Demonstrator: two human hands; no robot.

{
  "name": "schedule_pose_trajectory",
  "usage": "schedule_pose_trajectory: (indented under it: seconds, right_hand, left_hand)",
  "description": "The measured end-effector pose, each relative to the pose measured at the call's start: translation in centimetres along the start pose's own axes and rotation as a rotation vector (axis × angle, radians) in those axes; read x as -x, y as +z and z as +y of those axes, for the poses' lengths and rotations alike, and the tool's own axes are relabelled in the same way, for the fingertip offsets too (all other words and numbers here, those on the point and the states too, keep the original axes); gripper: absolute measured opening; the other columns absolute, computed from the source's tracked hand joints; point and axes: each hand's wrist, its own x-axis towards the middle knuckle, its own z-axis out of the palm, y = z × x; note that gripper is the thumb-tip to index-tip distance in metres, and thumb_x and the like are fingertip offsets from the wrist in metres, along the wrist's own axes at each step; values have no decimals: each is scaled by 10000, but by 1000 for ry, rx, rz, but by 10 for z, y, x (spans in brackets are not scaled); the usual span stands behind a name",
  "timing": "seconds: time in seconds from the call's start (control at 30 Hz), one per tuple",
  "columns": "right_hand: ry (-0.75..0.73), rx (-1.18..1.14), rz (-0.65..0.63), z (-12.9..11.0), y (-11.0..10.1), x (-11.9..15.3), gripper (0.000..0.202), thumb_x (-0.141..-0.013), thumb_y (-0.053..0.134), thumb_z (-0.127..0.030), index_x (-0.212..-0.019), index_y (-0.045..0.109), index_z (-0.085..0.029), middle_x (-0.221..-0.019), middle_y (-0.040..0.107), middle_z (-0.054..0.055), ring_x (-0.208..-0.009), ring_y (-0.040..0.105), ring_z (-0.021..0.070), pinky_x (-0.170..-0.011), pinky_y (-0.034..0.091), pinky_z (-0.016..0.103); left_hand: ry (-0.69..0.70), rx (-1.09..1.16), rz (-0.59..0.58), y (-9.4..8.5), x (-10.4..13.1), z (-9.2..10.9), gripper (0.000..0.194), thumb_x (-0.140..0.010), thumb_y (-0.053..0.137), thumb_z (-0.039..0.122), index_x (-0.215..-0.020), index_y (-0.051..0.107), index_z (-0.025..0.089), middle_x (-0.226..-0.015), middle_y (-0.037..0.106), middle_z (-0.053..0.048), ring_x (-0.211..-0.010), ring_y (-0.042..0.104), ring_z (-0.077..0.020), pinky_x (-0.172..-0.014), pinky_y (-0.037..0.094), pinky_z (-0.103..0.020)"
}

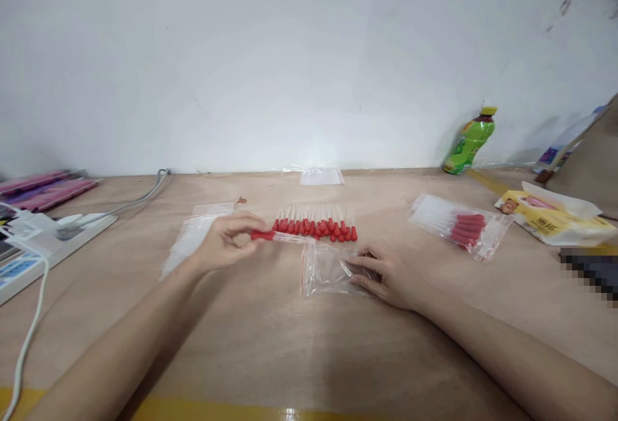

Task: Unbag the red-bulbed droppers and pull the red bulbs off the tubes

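Observation:
My left hand [232, 239] pinches a dropper [263, 235] by its red rubber bulb; I cannot tell if it is only one. Its clear tube points right, with the tip at the mouth of a clear zip bag [326, 273]. The bag lies flat on the table, its red-lined opening to the left. My right hand [383, 273] grips the bag's right end between thumb and fingers. Just beyond the bag, several droppers [313, 226] lie in a row, red bulbs toward me and clear tubes toward the wall.
Flat zip bags [196, 231] lie at left, and another bag [321, 177] by the wall. At right are a bag of red-bulbed droppers [466, 226], a yellow tissue pack [555, 218] and a green bottle [470, 141]. A power strip [58, 247] with cables occupies the left edge.

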Motion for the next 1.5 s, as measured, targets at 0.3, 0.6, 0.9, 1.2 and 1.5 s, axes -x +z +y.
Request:
schedule_pose_trajectory:
  seconds: [0.3, 0.6, 0.9, 1.2, 1.5]
  right_hand:
    - [-4, 19, -4, -4, -2, -1, 277, -838, 502, -330, -1073, 587, -208, -944, 563, 75, -822, 558, 154, -741, 471, 298]
    - [4, 50, -3, -4, -2, -1, 278, -838, 501, -339, -1072, 593, -222, -939, 563, 67, -802, 559, 146, -737, 463, 288]
    - [12, 56, -13, -3, -1, -1, 285, -837, 500, -350, -1076, 595, -228, -945, 561, 65, -801, 554, 146, -736, 459, 289]
    - [3, 48, 5, -3, 0, 0, 276, -837, 501, -345, -1066, 596, -224, -945, 564, 66, -803, 555, 147, -730, 458, 286]
    - [1, 51, 14, -4, 0, -2, 278, -839, 495, -353, -1063, 598, -225, -951, 569, 70, -817, 563, 156, -743, 469, 304]
  left_hand:
    - [-135, -165, 463, 12, -26, 4, 111, -760, 599, 231, -866, 632, 220, -836, 635, -11, -717, 613, -122, -660, 550, -295]
    - [-51, -490, 10, 84, -61, 3, 154, -829, 503, 244, -814, 646, 190, -862, 596, -24, -686, 580, -104, -665, 465, -222]
    - [-139, -392, 35, 87, -59, 4, 175, -786, 536, 272, -878, 634, 161, -892, 574, -45, -747, 573, -141, -713, 471, -251]
    - [-276, -424, 307, 56, -31, -21, 251, -795, 479, 224, -986, 640, 199, -813, 562, -20, -742, 561, -136, -695, 489, -245]
    - [-413, -255, 313, 57, 11, -45, 275, -809, 493, 307, -1001, 640, 175, -857, 582, -43, -797, 583, -147, -731, 525, -286]
